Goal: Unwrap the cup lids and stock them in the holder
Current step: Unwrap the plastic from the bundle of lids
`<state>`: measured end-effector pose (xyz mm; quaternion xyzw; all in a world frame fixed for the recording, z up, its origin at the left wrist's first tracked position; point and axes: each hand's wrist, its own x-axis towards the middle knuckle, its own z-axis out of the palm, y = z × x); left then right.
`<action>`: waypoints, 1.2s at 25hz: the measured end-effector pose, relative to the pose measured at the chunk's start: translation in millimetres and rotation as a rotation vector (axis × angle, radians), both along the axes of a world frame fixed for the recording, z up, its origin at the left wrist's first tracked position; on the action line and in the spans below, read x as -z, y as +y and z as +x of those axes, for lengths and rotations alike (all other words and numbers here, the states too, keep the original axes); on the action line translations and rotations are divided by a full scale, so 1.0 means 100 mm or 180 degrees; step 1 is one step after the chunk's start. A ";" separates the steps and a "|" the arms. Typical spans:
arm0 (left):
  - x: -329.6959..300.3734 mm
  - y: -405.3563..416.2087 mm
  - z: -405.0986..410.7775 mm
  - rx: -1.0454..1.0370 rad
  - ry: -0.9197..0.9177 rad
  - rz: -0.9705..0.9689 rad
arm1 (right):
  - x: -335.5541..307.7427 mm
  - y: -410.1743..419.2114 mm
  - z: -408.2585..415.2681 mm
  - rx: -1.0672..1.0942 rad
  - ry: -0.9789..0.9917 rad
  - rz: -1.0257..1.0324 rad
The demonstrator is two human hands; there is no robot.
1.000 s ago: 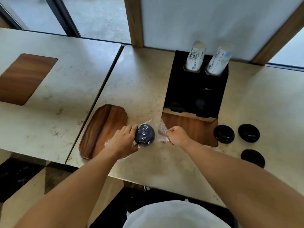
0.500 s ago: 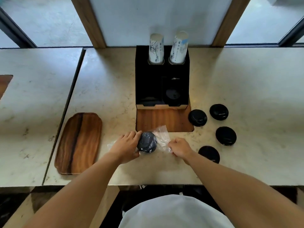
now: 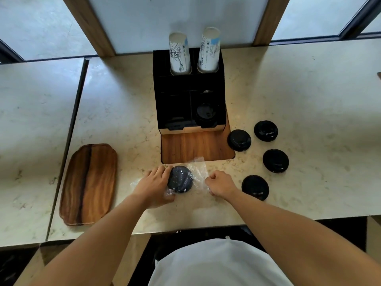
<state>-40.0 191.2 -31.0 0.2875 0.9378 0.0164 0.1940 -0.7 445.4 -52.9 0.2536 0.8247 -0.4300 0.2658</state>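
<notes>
A stack of black cup lids (image 3: 179, 179) lies in a clear plastic wrap (image 3: 198, 168) on the marble counter, near its front edge. My left hand (image 3: 153, 185) grips the wrapped stack from the left. My right hand (image 3: 220, 184) pinches the open end of the wrap on the right. The black holder (image 3: 188, 93) stands behind, with one black lid (image 3: 206, 114) in its front right compartment. Several loose black lids lie to the right, the nearest lid (image 3: 255, 187) just beside my right wrist.
Two stacks of paper cups (image 3: 179, 52) stand in the holder's back slots. A wooden tray (image 3: 89, 183) lies to the left. A wooden inset panel (image 3: 195, 147) sits in the counter before the holder. The counter's front edge (image 3: 206, 226) is close to my body.
The view has swung right and centred on the holder. My hands keep hold of the wrapped lids; the wrap's open end is spread further out to the right.
</notes>
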 end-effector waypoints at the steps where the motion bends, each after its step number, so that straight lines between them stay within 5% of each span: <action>1: 0.00 0.00 0.01 -0.0007 0.0044 0.0002 | 0.00 0.01 0.00 -0.0053 0.0023 0.0030; 11: 0.00 0.47 0.01 -0.0160 0.0399 0.0348 | -0.15 0.05 -0.20 -0.0319 0.0664 0.0508; 30: 0.20 0.66 0.08 0.0000 0.0324 -0.0028 | -0.06 -0.23 -0.27 -0.1156 0.0388 0.0645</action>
